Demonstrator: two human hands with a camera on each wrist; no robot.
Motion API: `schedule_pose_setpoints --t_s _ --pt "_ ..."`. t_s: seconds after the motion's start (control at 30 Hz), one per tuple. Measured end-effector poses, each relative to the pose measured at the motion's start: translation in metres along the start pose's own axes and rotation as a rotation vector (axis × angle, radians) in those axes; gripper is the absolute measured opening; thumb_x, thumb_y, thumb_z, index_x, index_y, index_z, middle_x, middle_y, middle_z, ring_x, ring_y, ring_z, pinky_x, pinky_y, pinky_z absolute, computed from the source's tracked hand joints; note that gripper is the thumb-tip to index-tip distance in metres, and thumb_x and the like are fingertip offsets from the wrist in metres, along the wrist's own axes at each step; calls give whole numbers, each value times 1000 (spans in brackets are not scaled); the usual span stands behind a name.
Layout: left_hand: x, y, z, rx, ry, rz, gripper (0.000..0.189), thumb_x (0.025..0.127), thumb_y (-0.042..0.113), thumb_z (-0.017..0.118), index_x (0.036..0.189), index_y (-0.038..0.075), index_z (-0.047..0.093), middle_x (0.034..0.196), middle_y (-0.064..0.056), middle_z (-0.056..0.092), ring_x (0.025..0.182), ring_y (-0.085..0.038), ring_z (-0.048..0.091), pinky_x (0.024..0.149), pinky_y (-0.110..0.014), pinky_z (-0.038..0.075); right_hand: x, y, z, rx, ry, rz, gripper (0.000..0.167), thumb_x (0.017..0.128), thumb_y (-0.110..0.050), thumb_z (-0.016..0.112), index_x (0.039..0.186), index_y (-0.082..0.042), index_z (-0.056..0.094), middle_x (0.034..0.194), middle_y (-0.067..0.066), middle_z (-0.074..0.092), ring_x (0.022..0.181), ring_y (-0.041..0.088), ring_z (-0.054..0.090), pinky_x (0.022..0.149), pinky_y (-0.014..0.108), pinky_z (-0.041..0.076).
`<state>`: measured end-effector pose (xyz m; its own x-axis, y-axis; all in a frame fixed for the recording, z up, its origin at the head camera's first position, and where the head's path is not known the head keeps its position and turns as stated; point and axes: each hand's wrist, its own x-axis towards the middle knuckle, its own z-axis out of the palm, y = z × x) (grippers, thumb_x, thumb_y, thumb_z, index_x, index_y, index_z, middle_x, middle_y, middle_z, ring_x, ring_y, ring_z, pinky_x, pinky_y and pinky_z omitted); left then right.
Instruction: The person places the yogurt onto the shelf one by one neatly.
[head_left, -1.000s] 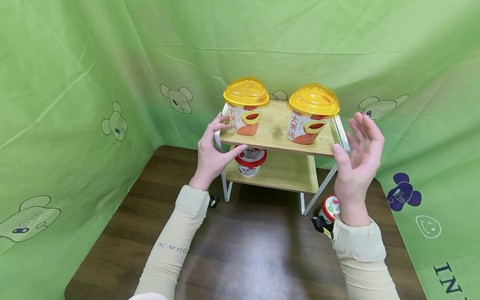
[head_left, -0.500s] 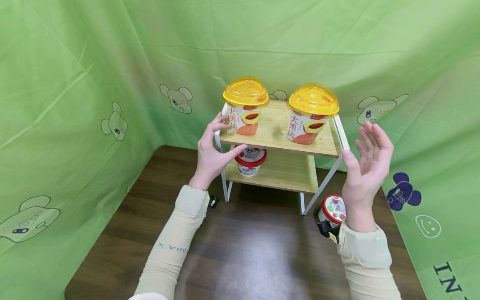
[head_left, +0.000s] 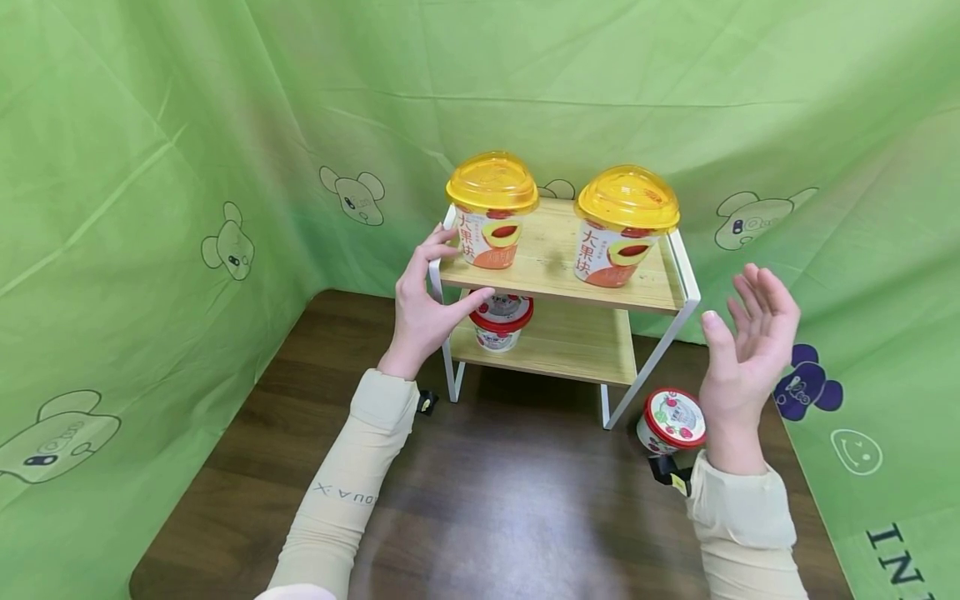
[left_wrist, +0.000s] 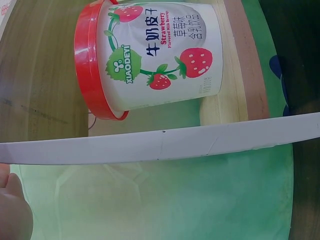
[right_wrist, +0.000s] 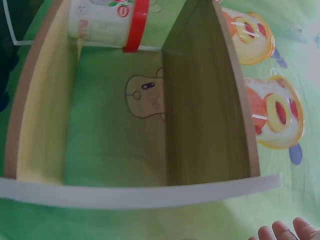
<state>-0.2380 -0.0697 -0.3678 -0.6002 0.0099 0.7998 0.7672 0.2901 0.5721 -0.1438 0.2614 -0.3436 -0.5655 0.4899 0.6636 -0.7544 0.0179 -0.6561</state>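
Note:
In the head view, my left hand (head_left: pixel 427 308) is at the shelf's left front corner, its fingers across the white frame beside a yellow-lidded cup with a peach picture (head_left: pixel 491 242). Its thumb points along the top board's front edge; how firmly it touches is hard to tell. My right hand (head_left: pixel 750 358) hangs right of the two-tier wooden shelf (head_left: pixel 551 267), fingers relaxed and holding nothing. A second yellow-lidded peach cup (head_left: pixel 615 254) stands upright on the top board's right side. On the lower board is a red-lidded strawberry milk cup (left_wrist: pixel 160 55), partly behind my left thumb.
Another red-lidded cup (head_left: pixel 667 425) stands on the dark wooden tabletop (head_left: pixel 487 500), right of the shelf's white leg (head_left: pixel 648 375). A green printed cloth (head_left: pixel 360 108) surrounds the space at the back and sides. Small black devices (head_left: pixel 670 473) sit by both wrists.
My right hand has moved away from the shelf's right front corner, rightward and down, revealing more of the red-lidded cup beside it. The left hand and the shelf cups have not moved.

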Motion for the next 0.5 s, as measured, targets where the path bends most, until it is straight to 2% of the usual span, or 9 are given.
schedule_pose_setpoints --t_s 0.37,0.5 --pt "0 -1 0 -10 1 7 57 73 16 95 116 6 58 144 1 56 145 -19 38 116 -41 32 -6 5 -20 -75 17 52 57 86 -2 69 140 2 50 142 21 50 135 38 41 114 36 33" --pt "0 0 1 -16 4 3 59 71 15 96 116 6 58 144 -2 57 145 -20 38 116 -41 32 -9 8 -27 -100 23 81 55 87 -1 68 140 0 51 143 20 50 135 38 41 113 34 34"
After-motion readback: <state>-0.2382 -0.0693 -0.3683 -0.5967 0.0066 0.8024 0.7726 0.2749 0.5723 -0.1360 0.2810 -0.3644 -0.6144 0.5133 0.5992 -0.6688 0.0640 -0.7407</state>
